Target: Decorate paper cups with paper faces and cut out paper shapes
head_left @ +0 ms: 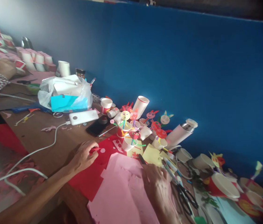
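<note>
1. Pinched in the left hand [84, 157] is a small red piece [94, 150], fingertips closed on it beside the red sheet [82, 183]; it looks loose, not yet attached to anything.
2. Right hand [157, 182] rests back-up at the edge of the pink paper [119, 193]; a dark object [142, 159] shows near its fingers, but whether it is gripped I cannot tell.
3. Just beyond the hands, a yellow-faced figure [125, 115] and a red-faced figure [134, 135] stand at paper cups; both look finished.
4. Near them, a tipped white cup [145, 133] shows no figure, and yellow paper [153, 154] lies close by, so work seems partway along.
5. Farther right lie black scissors [187, 199], near a large red-and-white cup [223, 187].
</note>
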Demonstrator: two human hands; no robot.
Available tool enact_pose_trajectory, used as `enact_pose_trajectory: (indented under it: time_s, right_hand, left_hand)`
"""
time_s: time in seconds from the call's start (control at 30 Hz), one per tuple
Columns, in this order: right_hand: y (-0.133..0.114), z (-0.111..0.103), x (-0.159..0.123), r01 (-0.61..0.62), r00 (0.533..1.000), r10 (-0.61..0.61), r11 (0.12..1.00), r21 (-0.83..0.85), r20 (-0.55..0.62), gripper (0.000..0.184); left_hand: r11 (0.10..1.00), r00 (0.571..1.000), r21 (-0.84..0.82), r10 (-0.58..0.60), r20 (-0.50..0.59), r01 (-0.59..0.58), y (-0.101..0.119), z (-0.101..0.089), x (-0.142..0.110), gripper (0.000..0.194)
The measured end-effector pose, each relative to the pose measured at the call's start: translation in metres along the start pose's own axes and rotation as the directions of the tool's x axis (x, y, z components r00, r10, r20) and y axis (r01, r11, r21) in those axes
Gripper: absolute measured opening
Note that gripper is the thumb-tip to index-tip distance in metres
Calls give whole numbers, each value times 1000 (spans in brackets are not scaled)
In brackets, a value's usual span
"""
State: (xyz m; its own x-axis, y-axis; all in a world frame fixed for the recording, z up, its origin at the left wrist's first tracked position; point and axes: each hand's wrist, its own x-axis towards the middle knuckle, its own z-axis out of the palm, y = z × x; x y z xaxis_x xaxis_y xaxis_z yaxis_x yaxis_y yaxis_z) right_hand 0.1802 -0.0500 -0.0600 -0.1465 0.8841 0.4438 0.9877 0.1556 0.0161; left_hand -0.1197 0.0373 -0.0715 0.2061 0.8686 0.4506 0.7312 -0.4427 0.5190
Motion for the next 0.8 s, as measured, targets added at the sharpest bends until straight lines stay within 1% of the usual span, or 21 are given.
enact_pose_trajectory:
  time_s: [0.07,0.1,0.13,0.2,0.27,0.33,0.4,0.5,0.63,0.8]
  right_hand:
    - [-29,0,21,109,991,-115,990,92,68,23]
    - [-44,3,33,163,975,-179,979,125,129,24]
    - [-60,6,45,157,970,-177,979,128,164,23]
    - [-90,16,68,146,945,-187,975,166,268,23]
    - [-113,26,87,125,939,-175,976,180,295,23]
    - [-129,35,100,89,937,-146,978,187,316,22]
    - [-139,41,108,51,932,-116,980,191,345,20]
    - [-144,46,113,-1,917,-76,981,193,391,20]
    - [-145,45,116,-55,906,-35,978,199,423,19]
    - [-144,43,118,-75,893,-33,972,221,449,19]
  left_hand:
    - [998,1000,-58,7,-27,-9,-1,0,1,10]
    - [997,999,-77,9,-41,-12,-1,-1,1,11]
    - [996,999,-90,10,-52,-15,-1,-1,2,11]
    - [995,998,-100,14,-60,-20,-1,-4,2,11]
    - [995,998,-94,21,-55,-26,-1,-6,1,11]
    - [996,998,-83,24,-56,-29,-2,-8,0,11]
    - [996,998,-84,27,-61,-32,-2,-9,0,12]
    - [995,997,-90,45,-56,-50,-2,-10,1,12]
    - [994,998,-83,63,-31,-66,-2,-9,5,13]
    - [996,998,-53,69,-3,-69,-5,-10,6,14]
